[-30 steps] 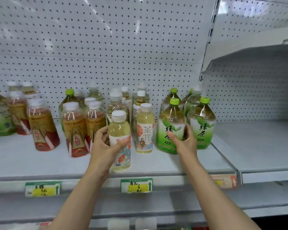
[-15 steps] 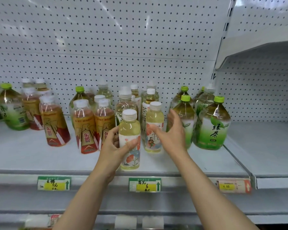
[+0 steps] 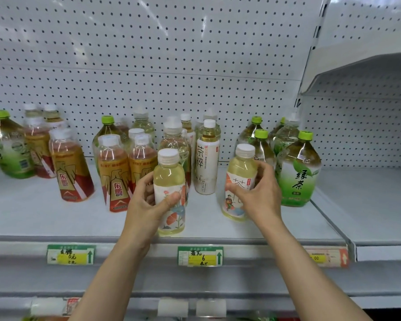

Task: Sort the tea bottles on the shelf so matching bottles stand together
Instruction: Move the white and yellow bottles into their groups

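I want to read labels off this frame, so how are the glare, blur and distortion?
Head view: streaks of glare cross the pegboard; wide-angle bending leans the bottles at the far left outward and curves the shelf edge; the price tags are soft; the green tea label at right reads clearly.

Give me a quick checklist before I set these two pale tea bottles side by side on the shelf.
1. Left hand grips its pale bottle: ok.
2. Right hand grips the second pale bottle: ok.
3. Both caps on: ok.
4. The two match, white caps, pale tea, illustrated labels: ok.
5. Bare shelf between them for standing together: ok.
6. Second bottle upright: not ok, it tilts slightly.
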`<state>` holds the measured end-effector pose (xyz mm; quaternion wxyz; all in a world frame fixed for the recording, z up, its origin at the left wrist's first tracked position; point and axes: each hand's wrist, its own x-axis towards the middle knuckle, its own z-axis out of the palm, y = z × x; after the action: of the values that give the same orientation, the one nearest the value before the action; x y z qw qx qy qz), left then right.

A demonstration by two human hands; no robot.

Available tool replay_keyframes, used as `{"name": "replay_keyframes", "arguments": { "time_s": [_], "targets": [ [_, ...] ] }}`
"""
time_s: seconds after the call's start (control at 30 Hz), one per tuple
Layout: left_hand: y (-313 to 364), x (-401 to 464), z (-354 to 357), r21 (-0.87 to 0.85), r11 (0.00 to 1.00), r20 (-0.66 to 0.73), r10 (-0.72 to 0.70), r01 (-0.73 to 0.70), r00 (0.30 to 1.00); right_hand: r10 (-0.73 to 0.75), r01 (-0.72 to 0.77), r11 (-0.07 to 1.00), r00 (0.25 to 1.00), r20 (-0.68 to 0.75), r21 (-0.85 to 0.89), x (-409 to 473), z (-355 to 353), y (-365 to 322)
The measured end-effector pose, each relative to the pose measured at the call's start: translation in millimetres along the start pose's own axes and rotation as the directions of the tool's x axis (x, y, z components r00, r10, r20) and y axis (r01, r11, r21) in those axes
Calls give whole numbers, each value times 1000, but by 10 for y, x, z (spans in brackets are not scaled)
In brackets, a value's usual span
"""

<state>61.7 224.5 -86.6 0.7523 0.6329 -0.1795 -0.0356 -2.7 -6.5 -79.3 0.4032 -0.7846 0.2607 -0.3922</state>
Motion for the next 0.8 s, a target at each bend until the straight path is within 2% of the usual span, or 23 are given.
{"name": "replay_keyframes", "arguments": {
  "time_s": [0.17, 0.3, 0.37, 0.43, 0.47, 0.53, 0.6, 0.67, 0.73, 0.8],
  "targets": [
    [-9, 22, -24, -3, 1000, -55, 4, -4, 999, 5, -5, 1000, 994, -107, -1, -76, -241, 77],
    [-15, 23, -66, 8, 1000, -79, 25, -25, 997, 7, -15, 998, 993, -115, -68, -114, -409, 38],
    [-18, 26, -82, 6, 1000, -71, 23, -22, 997, -70, 48, 991, 980, -187, -121, -205, -418, -67],
    [-14, 29, -87, 3, 1000, -55, 23, -23, 998, -213, 204, 977, 940, -265, -61, -307, -327, -305],
    [-18, 25, -93, 5, 1000, -50, 24, -23, 998, -251, 266, 964, 937, -242, 27, -325, -236, -445],
    [-26, 28, -92, 11, 1000, -41, 27, -27, 999, -243, 253, 954, 967, -83, 162, -209, 46, -634],
    [-25, 23, -101, 18, 999, -41, 28, -27, 999, -113, 94, 976, 990, 87, 195, 16, 357, -733],
    [-20, 25, -117, 28, 999, -41, 30, -29, 999, 10, -54, 972, 982, 187, 229, 246, 608, -729],
    [-22, 26, -121, 34, 999, -21, 25, -24, 999, 56, -98, 972, 980, 192, 216, 390, 755, -683],
    [-11, 33, -142, 40, 999, 6, 7, -8, 1000, 65, -90, 977, 989, 132, 191, 456, 821, -668]
  ]
}}
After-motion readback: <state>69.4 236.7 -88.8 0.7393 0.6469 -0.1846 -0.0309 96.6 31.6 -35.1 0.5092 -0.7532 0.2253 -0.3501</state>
